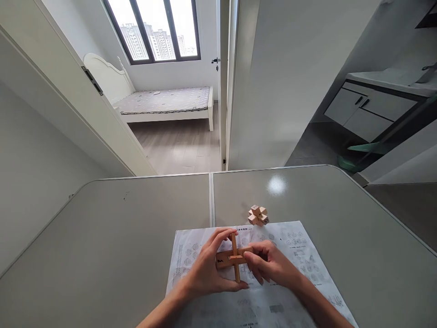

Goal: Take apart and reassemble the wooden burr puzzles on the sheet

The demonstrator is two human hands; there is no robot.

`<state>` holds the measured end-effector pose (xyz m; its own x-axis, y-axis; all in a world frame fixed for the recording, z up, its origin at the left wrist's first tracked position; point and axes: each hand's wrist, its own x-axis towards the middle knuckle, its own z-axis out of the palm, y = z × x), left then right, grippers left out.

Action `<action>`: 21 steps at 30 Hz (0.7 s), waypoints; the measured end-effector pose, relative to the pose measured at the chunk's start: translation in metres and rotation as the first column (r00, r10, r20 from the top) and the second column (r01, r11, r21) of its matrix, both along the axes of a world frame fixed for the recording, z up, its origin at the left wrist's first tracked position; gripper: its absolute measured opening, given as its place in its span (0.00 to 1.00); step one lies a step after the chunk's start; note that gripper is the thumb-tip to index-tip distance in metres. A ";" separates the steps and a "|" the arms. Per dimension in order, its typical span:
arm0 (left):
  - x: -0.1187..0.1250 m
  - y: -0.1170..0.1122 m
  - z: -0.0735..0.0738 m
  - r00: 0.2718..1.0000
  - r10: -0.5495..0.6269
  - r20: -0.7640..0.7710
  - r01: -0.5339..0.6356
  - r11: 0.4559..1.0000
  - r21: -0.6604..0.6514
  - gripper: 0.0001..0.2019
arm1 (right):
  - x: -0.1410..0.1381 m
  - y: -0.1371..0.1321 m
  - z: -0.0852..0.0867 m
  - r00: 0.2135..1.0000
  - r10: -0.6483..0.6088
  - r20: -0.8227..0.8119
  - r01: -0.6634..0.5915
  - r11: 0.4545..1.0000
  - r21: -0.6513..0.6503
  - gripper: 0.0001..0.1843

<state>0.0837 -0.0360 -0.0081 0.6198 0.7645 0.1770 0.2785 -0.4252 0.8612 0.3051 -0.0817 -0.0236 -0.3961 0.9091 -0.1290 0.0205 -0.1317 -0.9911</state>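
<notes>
Both hands hold a wooden cross-shaped puzzle (235, 258) made of interlocked sticks, just above a printed instruction sheet (297, 255). My left hand (208, 269) grips its left side, fingers curled over the top and thumb underneath. My right hand (269, 266) pinches the right end of the horizontal stick. A small assembled wooden block puzzle (258, 215) sits on the grey table (112, 246) just beyond the sheet's far edge, apart from both hands.
The table has a seam down its middle and rounded far corners. Beyond it an open doorway shows a bedroom with a bed (164, 102) and window. A cabinet (368, 111) stands at the right, with a green object (362, 148) on the floor.
</notes>
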 end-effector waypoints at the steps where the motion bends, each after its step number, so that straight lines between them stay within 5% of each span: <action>1: 0.000 0.000 0.000 1.000 -0.008 -0.002 0.008 1.000 0.003 0.53 | 0.002 0.001 0.000 1.000 0.031 -0.007 -0.031 0.999 -0.016 0.28; 21: -0.001 -0.005 -0.010 0.995 0.094 0.023 -0.096 0.987 0.125 0.58 | -0.005 -0.003 0.001 0.993 -0.118 -0.014 0.119 0.991 0.057 0.29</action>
